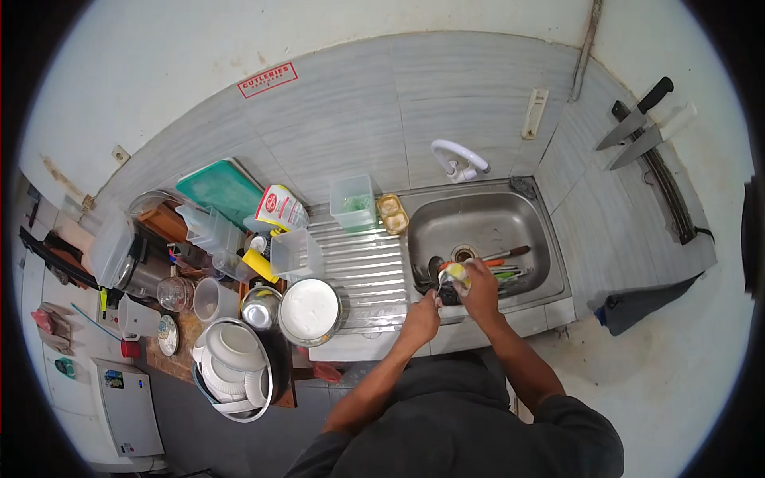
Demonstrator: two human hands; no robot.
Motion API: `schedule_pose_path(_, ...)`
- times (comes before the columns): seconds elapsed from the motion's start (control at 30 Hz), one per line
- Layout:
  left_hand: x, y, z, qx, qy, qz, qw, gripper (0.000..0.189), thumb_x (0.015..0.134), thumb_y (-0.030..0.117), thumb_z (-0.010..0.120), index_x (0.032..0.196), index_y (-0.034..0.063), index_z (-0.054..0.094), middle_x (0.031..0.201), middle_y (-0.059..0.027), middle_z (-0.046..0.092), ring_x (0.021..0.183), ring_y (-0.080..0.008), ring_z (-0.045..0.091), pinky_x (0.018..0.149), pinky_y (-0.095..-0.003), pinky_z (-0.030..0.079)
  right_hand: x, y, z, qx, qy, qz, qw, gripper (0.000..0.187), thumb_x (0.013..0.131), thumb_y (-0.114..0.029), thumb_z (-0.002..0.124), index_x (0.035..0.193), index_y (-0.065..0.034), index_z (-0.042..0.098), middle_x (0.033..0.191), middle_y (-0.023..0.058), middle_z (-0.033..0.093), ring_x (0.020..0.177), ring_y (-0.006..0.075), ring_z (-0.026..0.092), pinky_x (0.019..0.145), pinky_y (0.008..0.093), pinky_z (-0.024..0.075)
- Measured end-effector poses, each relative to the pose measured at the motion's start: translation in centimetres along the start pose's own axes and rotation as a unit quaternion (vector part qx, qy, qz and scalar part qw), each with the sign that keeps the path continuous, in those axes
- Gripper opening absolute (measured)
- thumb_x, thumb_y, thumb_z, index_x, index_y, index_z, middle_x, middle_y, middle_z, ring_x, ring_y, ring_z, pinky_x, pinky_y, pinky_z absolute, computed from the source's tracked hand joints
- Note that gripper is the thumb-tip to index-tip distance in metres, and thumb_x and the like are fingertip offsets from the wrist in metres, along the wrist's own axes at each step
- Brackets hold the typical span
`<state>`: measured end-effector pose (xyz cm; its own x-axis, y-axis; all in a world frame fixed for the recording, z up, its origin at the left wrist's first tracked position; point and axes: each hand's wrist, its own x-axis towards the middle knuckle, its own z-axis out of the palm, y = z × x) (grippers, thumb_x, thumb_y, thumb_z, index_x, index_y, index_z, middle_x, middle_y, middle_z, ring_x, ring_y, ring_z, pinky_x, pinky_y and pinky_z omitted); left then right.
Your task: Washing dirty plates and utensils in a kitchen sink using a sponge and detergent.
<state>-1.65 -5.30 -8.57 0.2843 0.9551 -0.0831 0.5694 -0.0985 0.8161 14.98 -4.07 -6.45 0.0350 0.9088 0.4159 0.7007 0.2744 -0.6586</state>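
Observation:
My left hand [421, 321] grips the end of a thin metal utensil [441, 283], which looks like a spoon, over the near left part of the steel sink [478, 209]. A soapy yellow sponge [457, 273] is in my right hand [480, 291], against or very close to the utensil's upper end. Below my hands, several utensils lie in the basin, among them a dark-handled one [519, 251] and a green-handled one [505, 275]. A dark round utensil head [435, 264] shows beside the drain [464, 253]. My hands partly hide the pile.
A white curved tap [460, 156] rises behind the basin. Left of it, the ribbed drainboard [364, 269] bears a sponge holder [392, 214], a tub with green suds [352, 203] and a white-topped round container [311, 312]. A basin of white dishes [233, 370] stands farther left. Knives [636, 140] hang right.

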Motion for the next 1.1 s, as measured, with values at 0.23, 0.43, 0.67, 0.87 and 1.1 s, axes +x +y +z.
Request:
schedule_pose_path(0.23, 2.7, 2.4, 2.5, -0.023, -0.015, -0.001, 1.0, 0.015, 0.098, 0.008, 0.047, 0.105, 0.0014, 0.059, 0.095, -0.0288, 0.066, 0.095, -0.0498, 0.062, 0.078, -0.0551, 0.048, 2.4, 4.1, -2.9, 0.028, 0.005, 0.033, 0.999, 0.033, 0.067, -0.007, 0.078, 0.098, -0.0012, 0.067, 0.096, 0.0153, 0.061, 0.091, 0.0376, 0.063, 0.077, 0.0444, 0.0511)
schedule_pose_path(0.43, 4.1, 0.5, 7.1, -0.032, 0.046, 0.081, 0.995, 0.018, 0.104, 0.016, 0.046, 0.101, 0.0025, 0.057, 0.077, -0.0128, 0.061, 0.068, -0.0286, 0.06, 0.063, -0.0392, 0.048, 2.2, 7.0, -3.3, 0.082, 0.011, -0.04, 0.996, 0.036, 0.067, -0.003, 0.078, 0.102, -0.0009, 0.067, 0.103, 0.0148, 0.06, 0.093, 0.0371, 0.061, 0.079, 0.0431, 0.0514)
schedule_pose_path(0.67, 3.4, 7.4, 6.3, -0.412, -0.146, -0.245, 0.865, 0.026, 0.107, 0.024, 0.046, 0.108, 0.0034, 0.062, 0.063, 0.0073, 0.034, 0.049, -0.0046, 0.025, 0.043, -0.0241, 0.019, 1.9, 13.5, -3.5, 0.539, -0.001, 0.376, 0.754, 0.025, 0.095, -0.011, 0.066, 0.116, -0.0016, 0.058, 0.105, 0.0079, 0.067, 0.092, 0.02, 0.068, 0.077, 0.0316, 0.0547)
schedule_pose_path(0.87, 3.7, 8.1, 7.1, -0.419, -0.185, -0.282, 0.843, 0.034, 0.107, 0.027, 0.048, 0.112, -0.0012, 0.066, 0.063, 0.0071, 0.035, 0.051, -0.0051, 0.027, 0.044, -0.0237, 0.02, 0.2, 14.6, -3.4, 0.512, -0.101, 0.255, 0.814, 0.04, 0.09, 0.006, 0.064, 0.128, -0.001, 0.051, 0.112, 0.0076, 0.064, 0.101, 0.0162, 0.064, 0.09, 0.0297, 0.0512)
schedule_pose_path(1.1, 4.2, 7.1, 8.2, -0.409, -0.164, -0.267, 0.857, 0.037, 0.106, 0.034, 0.051, 0.109, 0.0015, 0.068, 0.062, 0.0083, 0.031, 0.05, -0.0049, 0.024, 0.044, -0.0247, 0.019, -1.7, 14.5, -2.3, 0.503, -0.03, 0.331, 0.798, 0.047, 0.091, 0.006, 0.062, 0.135, -0.0015, 0.047, 0.119, 0.0086, 0.06, 0.108, 0.0165, 0.059, 0.093, 0.0298, 0.0484)
